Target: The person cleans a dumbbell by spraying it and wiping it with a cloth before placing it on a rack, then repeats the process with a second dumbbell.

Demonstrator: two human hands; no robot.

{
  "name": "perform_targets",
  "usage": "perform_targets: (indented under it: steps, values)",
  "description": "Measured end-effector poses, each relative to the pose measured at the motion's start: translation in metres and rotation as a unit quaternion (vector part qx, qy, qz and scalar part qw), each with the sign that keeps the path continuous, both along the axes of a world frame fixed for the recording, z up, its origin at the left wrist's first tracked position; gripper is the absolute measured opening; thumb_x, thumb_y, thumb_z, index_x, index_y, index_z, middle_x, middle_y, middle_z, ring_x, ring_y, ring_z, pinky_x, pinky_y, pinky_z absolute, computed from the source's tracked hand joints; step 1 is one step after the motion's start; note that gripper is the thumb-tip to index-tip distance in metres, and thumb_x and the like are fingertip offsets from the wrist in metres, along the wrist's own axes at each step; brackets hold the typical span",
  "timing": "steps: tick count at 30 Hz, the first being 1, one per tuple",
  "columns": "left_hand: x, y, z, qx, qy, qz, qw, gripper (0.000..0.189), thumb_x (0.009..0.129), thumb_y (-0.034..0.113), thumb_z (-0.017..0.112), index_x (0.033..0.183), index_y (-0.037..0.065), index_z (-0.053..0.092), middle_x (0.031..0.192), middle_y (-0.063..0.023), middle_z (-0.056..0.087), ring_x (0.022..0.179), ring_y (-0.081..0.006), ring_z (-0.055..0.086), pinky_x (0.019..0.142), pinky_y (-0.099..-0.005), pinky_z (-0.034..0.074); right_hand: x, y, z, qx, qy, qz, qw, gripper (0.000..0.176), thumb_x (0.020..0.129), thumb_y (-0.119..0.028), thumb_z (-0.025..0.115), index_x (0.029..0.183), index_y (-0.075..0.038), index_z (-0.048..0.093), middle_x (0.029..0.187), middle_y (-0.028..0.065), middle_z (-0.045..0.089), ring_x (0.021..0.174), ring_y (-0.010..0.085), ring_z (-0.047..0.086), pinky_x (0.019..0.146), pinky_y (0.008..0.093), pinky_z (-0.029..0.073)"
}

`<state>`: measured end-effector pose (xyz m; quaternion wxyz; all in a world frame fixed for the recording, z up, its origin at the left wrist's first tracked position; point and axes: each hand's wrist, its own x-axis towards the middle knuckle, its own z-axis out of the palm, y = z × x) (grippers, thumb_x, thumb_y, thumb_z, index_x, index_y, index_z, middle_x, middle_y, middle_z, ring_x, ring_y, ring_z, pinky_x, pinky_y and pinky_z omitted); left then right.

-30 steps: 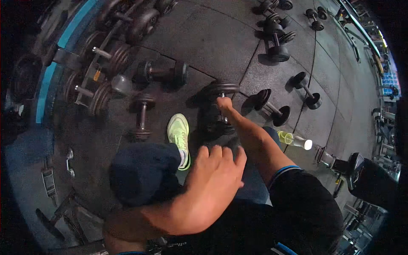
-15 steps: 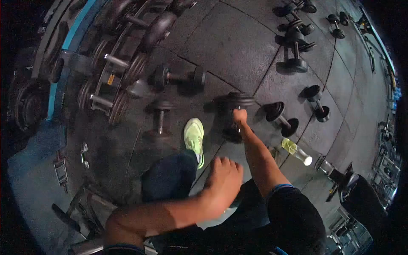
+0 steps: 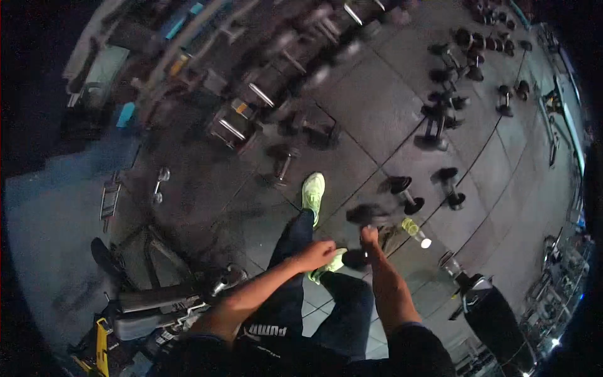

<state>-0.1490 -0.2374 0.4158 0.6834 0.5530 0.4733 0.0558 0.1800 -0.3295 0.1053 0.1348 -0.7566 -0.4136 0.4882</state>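
Observation:
My right hand (image 3: 370, 236) is wrapped round the handle of a dark dumbbell (image 3: 367, 214), whose far head is smeared by motion. The near head (image 3: 357, 259) hangs just in front of my right leg. Across my body, my left hand (image 3: 319, 255) is curled closed in front of my thigh, and nothing shows in it. Below it are my two yellow-green shoes, one further forward (image 3: 313, 190) and one partly hidden behind the left hand (image 3: 329, 266). Just right of the held dumbbell stands a clear bottle with yellow-green contents (image 3: 411, 227) and a white cap.
Two dumbbells lie to the right, one nearer (image 3: 406, 194) and one further (image 3: 451, 189). Another dumbbell (image 3: 286, 166) lies ahead on the left, before a blurred weight rack (image 3: 260, 94). More dumbbells (image 3: 438, 125) fill the far right. Benches stand at lower left (image 3: 157, 301) and lower right (image 3: 496, 320).
My right hand has brought the dumbbell nearer my body. The view has risen and turned, so both shoes now show. My left hand stays closed, now lower in front of my legs.

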Motion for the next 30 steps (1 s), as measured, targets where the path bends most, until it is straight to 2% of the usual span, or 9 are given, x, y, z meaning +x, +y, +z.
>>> perform_targets:
  steps: [1,4,6,8,11,14,17,23,30]
  values:
    - [-0.03,-0.001,0.033,0.016,-0.009,0.038,0.999,0.022,0.097,0.024,0.069,0.099,0.002,0.065,0.091,-0.0146,0.072,0.086,-0.0272,0.072,0.073,-0.0397,0.053,0.032,-0.056,-0.074,0.129,-0.093,0.288,0.944,0.048,0.089,-0.043,0.061,0.067,0.0,0.059,0.067,0.0243,0.061,0.062,0.046,0.058,0.059,0.0556,0.042]
    - [-0.143,0.0,0.124,0.063,0.111,0.125,0.984,0.017,0.097,0.017,0.069,0.099,0.001,0.066,0.088,-0.011,0.068,0.081,-0.0204,0.065,0.075,-0.0362,0.053,0.033,-0.037,0.126,-0.129,-0.064,0.007,0.99,0.038,0.09,-0.037,0.064,0.095,0.0,0.067,0.075,0.0077,0.066,0.066,0.0234,0.057,0.059,0.0406,0.046]
    - [-0.224,0.003,0.183,0.06,0.141,0.185,0.971,0.012,0.095,0.017,0.068,0.096,0.005,0.065,0.081,-0.0105,0.067,0.074,-0.0264,0.066,0.072,-0.0407,0.053,0.061,-0.052,0.171,-0.075,-0.099,0.001,0.992,0.039,0.085,-0.034,0.061,0.079,0.003,0.07,0.078,0.0265,0.068,0.076,0.0442,0.068,0.069,0.0534,0.05]
    - [-0.296,-0.01,0.202,0.136,0.199,0.219,0.945,0.006,0.094,0.01,0.066,0.093,0.004,0.064,0.079,-0.0113,0.066,0.076,-0.0234,0.065,0.072,-0.0387,0.052,0.094,-0.066,0.215,-0.095,-0.08,0.017,0.992,0.04,0.086,-0.035,0.063,0.078,0.004,0.067,0.077,0.0259,0.067,0.075,0.0433,0.066,0.069,0.0536,0.05]
    - [-0.358,0.003,0.249,0.203,0.281,0.198,0.917,0.008,0.094,0.011,0.065,0.092,0.003,0.064,0.081,-0.0123,0.067,0.076,-0.0228,0.065,0.07,-0.0386,0.052,0.102,-0.047,0.343,0.003,-0.03,0.088,0.996,0.024,0.093,-0.022,0.059,0.073,-0.01,0.062,0.059,0.0056,0.056,0.048,0.0195,0.052,0.043,0.0377,0.04]
    - [-0.394,0.017,0.224,0.178,0.28,0.239,0.913,0.017,0.098,0.018,0.066,0.094,0.002,0.064,0.082,-0.0144,0.067,0.077,-0.0234,0.067,0.071,-0.0381,0.052,0.149,-0.063,0.321,0.0,-0.068,0.044,0.997,0.047,0.092,-0.045,0.063,0.077,0.0,0.066,0.073,0.0246,0.064,0.068,0.0444,0.061,0.062,0.0527,0.045]
    - [-0.392,0.058,0.204,0.199,0.239,0.262,0.914,0.016,0.099,0.016,0.064,0.096,0.001,0.063,0.086,-0.0127,0.067,0.084,-0.0199,0.067,0.075,-0.0363,0.051,0.151,-0.04,0.343,-0.084,-0.085,0.03,0.992,0.034,0.098,-0.035,0.059,0.089,-0.004,0.069,0.08,0.0229,0.065,0.077,0.046,0.059,0.071,0.0522,0.046]
    - [-0.357,0.163,0.23,0.218,0.081,0.383,0.894,0.017,0.099,0.02,0.067,0.098,0.004,0.061,0.081,0.0,0.059,0.078,-0.0148,0.06,0.074,-0.0349,0.051,0.128,0.049,0.358,-0.06,0.019,0.019,0.998,0.029,0.098,-0.032,0.059,0.096,-0.005,0.067,0.08,0.0125,0.064,0.072,0.0304,0.058,0.066,0.0418,0.047]
    - [-0.367,0.301,0.242,0.297,0.301,0.291,0.858,0.075,0.09,0.035,0.076,0.148,0.007,0.038,0.146,-0.0235,0.049,0.133,-0.0396,0.051,0.107,-0.0487,0.045,-0.006,0.187,0.394,0.04,0.134,0.075,0.987,0.026,0.099,-0.027,0.057,0.107,-0.004,0.065,0.087,0.0031,0.063,0.075,0.0156,0.058,0.068,0.032,0.05]
